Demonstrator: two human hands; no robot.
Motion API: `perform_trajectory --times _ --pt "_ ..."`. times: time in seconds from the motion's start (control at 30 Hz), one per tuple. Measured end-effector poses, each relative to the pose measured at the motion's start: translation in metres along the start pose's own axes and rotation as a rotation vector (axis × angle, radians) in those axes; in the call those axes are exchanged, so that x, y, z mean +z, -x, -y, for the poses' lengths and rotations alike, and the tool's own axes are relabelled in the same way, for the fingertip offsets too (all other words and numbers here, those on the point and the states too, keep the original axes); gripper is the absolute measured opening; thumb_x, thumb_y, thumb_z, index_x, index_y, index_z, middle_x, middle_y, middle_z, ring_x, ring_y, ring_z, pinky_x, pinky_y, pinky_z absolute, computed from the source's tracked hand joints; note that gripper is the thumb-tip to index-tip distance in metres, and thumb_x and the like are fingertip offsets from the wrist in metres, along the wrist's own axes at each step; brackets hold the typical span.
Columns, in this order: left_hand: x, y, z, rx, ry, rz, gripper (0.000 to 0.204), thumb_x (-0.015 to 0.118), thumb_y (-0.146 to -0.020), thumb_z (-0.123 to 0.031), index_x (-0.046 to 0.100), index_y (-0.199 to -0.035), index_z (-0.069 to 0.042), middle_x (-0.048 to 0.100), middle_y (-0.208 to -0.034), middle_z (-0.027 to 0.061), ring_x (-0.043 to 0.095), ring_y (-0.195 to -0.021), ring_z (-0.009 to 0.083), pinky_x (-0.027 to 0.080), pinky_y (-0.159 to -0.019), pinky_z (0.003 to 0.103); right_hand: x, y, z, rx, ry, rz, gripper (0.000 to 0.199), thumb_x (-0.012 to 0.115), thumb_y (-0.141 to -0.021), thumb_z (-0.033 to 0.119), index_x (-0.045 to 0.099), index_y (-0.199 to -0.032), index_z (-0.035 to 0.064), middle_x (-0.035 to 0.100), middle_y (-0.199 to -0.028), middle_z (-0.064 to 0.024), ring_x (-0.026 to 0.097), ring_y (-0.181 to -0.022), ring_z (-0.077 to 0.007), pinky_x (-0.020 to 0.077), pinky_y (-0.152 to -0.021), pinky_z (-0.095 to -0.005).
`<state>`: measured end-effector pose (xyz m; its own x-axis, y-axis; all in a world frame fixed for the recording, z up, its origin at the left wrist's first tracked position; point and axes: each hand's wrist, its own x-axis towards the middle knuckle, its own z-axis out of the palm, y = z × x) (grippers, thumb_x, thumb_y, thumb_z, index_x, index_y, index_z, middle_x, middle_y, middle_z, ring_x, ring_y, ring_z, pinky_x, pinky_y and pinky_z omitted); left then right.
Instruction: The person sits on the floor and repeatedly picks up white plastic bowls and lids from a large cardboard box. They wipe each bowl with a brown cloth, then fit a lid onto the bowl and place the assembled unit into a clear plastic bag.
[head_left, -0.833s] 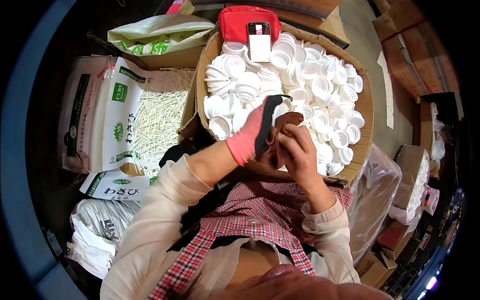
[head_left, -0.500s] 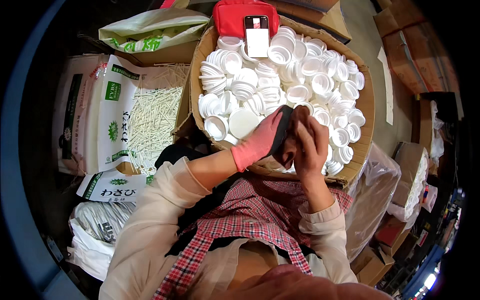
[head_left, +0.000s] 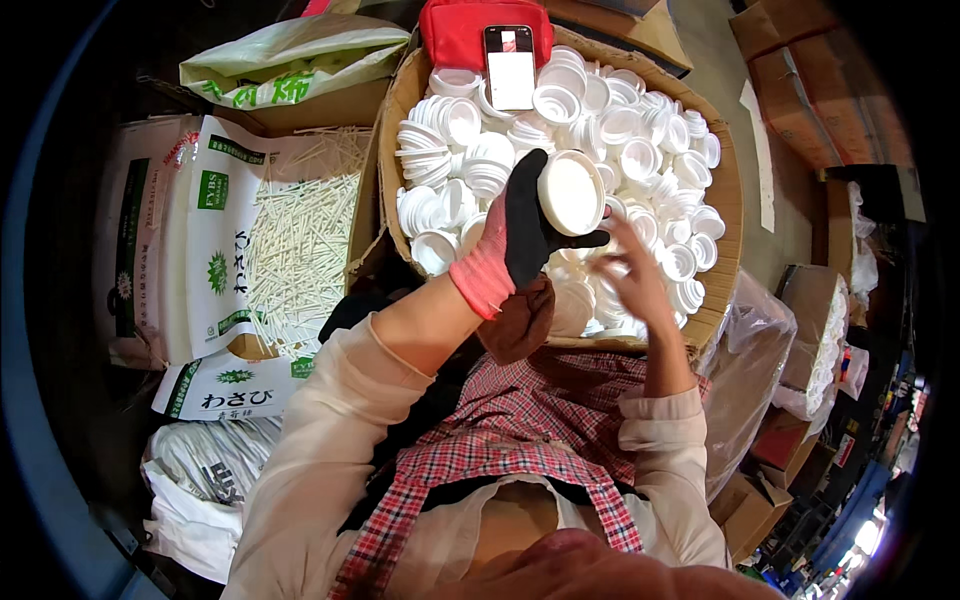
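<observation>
My left hand [head_left: 525,225], in a pink and black glove, is closed round a round white plastic lid [head_left: 573,192], its flat face turned up. Just below that hand a crumpled brown cloth [head_left: 522,322] hangs at the near rim of the box; whether the glove touches it I cannot make out. My bare right hand [head_left: 638,278] is to the right of the lid, apart from it. Its fingers are stretched out and a little blurred, with nothing seen in them. Beneath both hands lie many loose white lids [head_left: 640,160], some nested in stacks.
A large cardboard box [head_left: 732,215] holds the lids. At its far side are a red pouch [head_left: 450,35] and a phone [head_left: 512,80]. On the left, thin white sticks [head_left: 305,240] fill a lined box. Clear plastic sheeting [head_left: 755,370] stands at the right.
My hands have parted. The left has turned and shows the white lid, while the right has moved off the brown cloth, which now hangs lower and further left.
</observation>
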<state>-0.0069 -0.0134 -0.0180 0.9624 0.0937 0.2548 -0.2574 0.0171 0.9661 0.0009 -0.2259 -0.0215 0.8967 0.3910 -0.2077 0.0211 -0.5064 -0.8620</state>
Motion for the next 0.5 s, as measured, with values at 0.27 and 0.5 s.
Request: perform_trajectory --times 0.27,0.5 --pt "0.0 -0.027 0.004 -0.706 1.504 0.19 0.068 0.033 -0.094 -0.06 0.039 -0.135 -0.005 0.048 -0.131 0.0231 0.05 -0.117 0.0487 0.044 -0.089 0.064 -0.089 -0.015 -0.129 0.259 0.903 -0.203 0.039 0.072 -0.074 0.014 0.061 -0.11 0.0047 0.047 -0.126 -0.0241 0.057 -0.104 -0.0382 0.0477 -0.087 -0.043" --pt "0.009 -0.021 0.003 -0.595 1.224 0.217 0.061 0.038 -0.096 -0.052 0.04 -0.134 -0.005 0.05 -0.13 0.0197 0.053 -0.117 0.0401 0.048 -0.088 0.061 -0.082 -0.022 -0.139 0.247 0.848 -0.192 0.034 0.074 -0.068 0.011 0.06 -0.099 0.0045 0.055 -0.106 -0.0156 0.061 -0.091 -0.0362 0.0492 -0.075 -0.0442"
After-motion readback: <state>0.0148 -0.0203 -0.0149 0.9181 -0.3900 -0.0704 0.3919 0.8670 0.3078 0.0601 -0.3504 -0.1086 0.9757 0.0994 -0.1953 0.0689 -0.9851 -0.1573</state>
